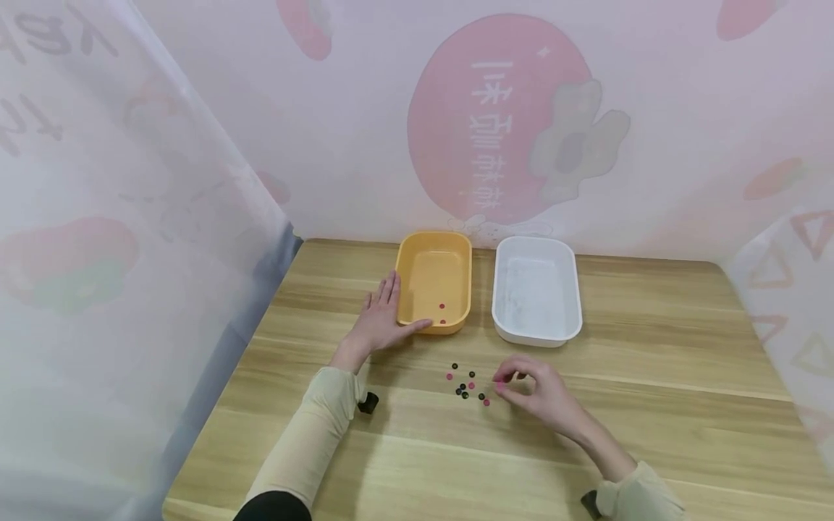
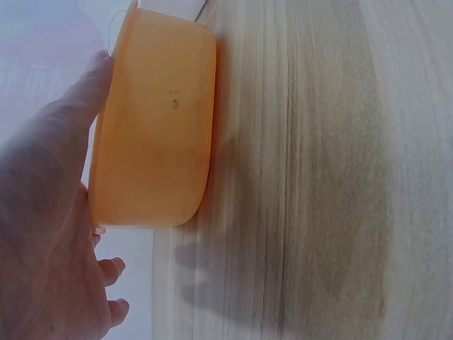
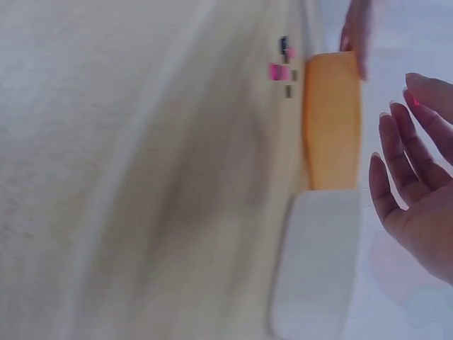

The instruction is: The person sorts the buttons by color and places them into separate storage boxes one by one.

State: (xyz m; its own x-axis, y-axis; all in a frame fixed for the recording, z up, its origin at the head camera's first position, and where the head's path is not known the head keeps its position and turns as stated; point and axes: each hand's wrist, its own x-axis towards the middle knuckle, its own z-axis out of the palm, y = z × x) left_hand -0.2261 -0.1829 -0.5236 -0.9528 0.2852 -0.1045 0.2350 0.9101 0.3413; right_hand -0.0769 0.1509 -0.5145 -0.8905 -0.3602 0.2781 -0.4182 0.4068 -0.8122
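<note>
My left hand (image 1: 381,322) rests against the orange tub (image 1: 433,281), thumb along its near rim and fingers at its left side. Seen in the left wrist view, the thumb lies along the tub's rim (image 2: 106,142). Two small pink beads (image 1: 441,306) lie inside the tub near its front. Just over the wooden table, my right hand (image 1: 537,391) pinches a pink bead (image 1: 499,386) between thumb and index finger. That bead (image 3: 416,103) shows as a pink spot at the fingertips in the right wrist view. To its left lie several loose black beads (image 1: 455,366) and pink beads (image 1: 449,376).
A white tub (image 1: 537,333) stands to the right of the orange one, with a narrow gap between them. Behind both hangs a printed curtain (image 1: 365,145) along the table's (image 1: 651,347) back edge. Another curtain closes off the left side.
</note>
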